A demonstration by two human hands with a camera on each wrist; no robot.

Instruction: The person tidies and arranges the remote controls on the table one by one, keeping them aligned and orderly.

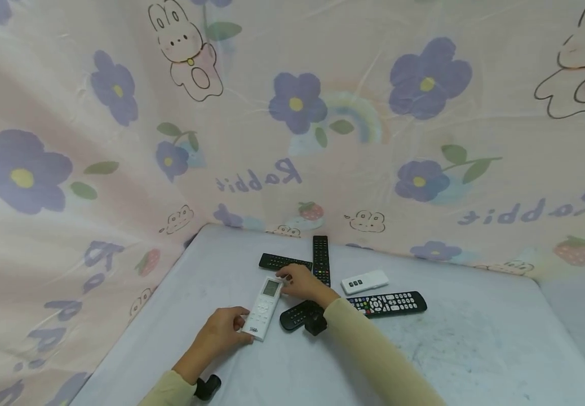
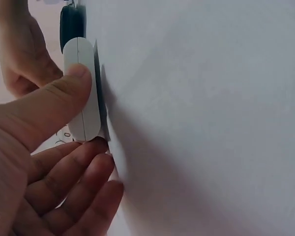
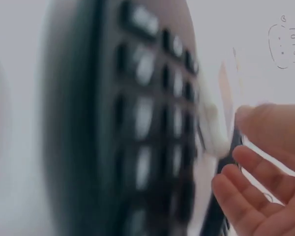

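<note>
A white air-conditioner remote with a small grey screen lies aslant on the white-covered table. My left hand grips its lower left corner. In the left wrist view, the left thumb presses the end of the white remote, and a fingertip meets its lower edge. At the screen end is my right hand, its fingertips beside the corner. The right wrist view shows that hand with loosely bent fingers, nothing pinched between them. A blurred black remote fills much of that view.
Behind the hands lie two black remotes, one slanting and one upright. Another short black remote sits under the right wrist. To the right are a small white remote and a long black remote. A printed curtain hangs behind.
</note>
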